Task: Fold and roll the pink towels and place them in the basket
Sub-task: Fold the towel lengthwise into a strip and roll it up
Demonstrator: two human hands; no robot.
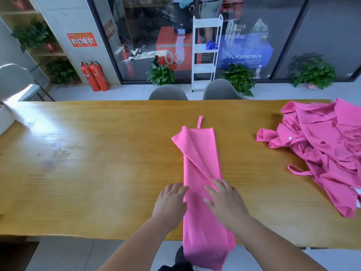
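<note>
Towel (pixel 202 153) folded long | left hand (pixel 172 201), right hand (pixel 225 202) press it — fingers (pixel 211 190) straight | rack (pixel 205 68): blue cloth (pixel 211 45)

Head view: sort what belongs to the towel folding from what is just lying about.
Job: folded towel, towel pile, left hand, right hand. No basket in view.
Lying about: fire extinguishers, white rack, grey chairs, potted plants.

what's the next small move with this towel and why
Probably smooth the loose flap at the far end flat before rolling: the towel is folded lengthwise, but that layer splays left, and the left hand and right hand rest flat at its near part.
</note>
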